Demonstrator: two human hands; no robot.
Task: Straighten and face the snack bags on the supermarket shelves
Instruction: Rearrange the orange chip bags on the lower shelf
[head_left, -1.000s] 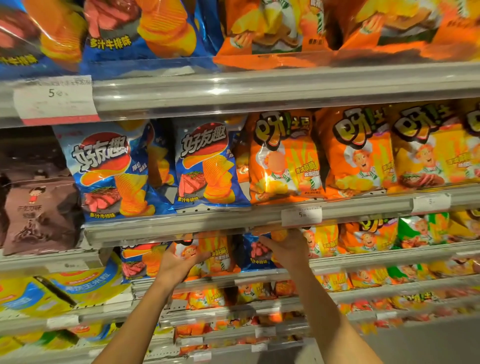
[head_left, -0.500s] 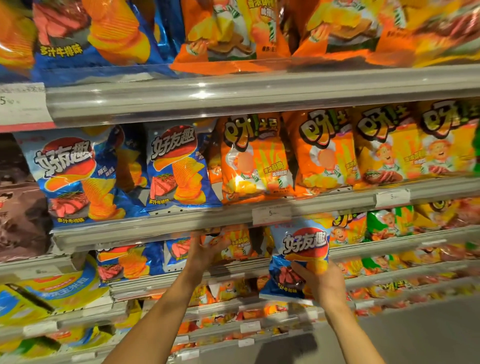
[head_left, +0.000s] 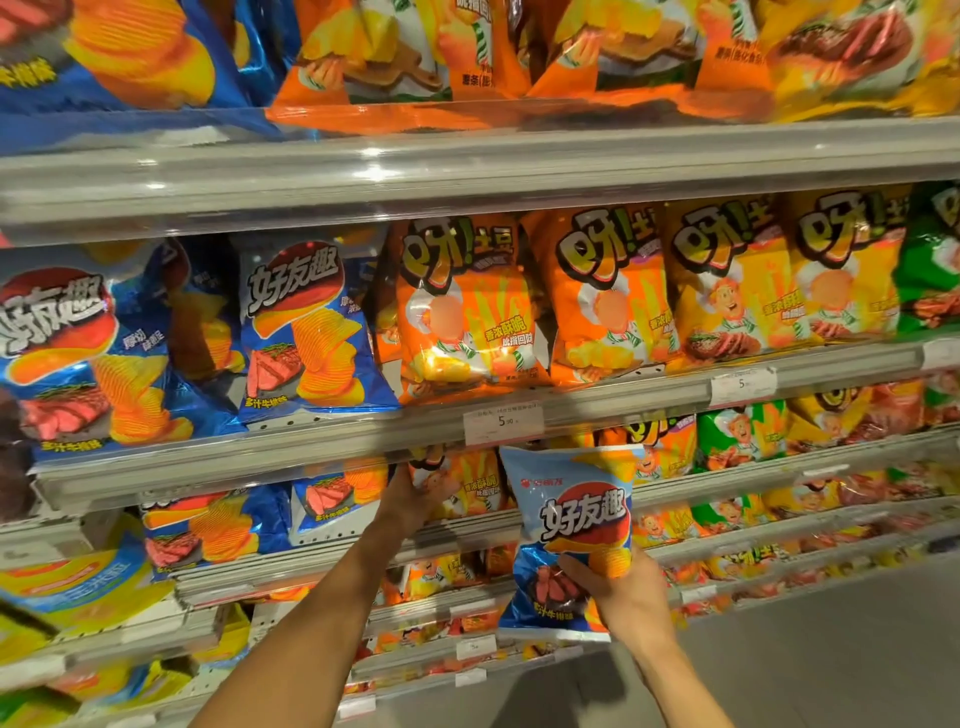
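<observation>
My right hand (head_left: 621, 592) grips a blue chip bag (head_left: 569, 525) by its lower half and holds it upright in front of the third shelf, clear of the other bags. My left hand (head_left: 413, 493) reaches under the second shelf's rail (head_left: 311, 447) and holds an orange snack bag (head_left: 467, 483) standing on the third shelf; its fingertips are partly hidden by the rail. To the left of that hand stand blue chip bags (head_left: 332, 499) on the same shelf.
The second shelf carries blue chip bags (head_left: 306, 327) at left, orange bags (head_left: 462, 306) in the middle, yellow bags (head_left: 727, 291) and a green bag (head_left: 930, 275) at right. A price tag (head_left: 503, 422) hangs on its rail. Lower shelves (head_left: 467, 618) hold more small bags; grey floor (head_left: 831, 649) lies at lower right.
My right hand has pulled the blue chip bag out from the third shelf and lowered it slightly to the right. My left hand stays on the orange bag.
</observation>
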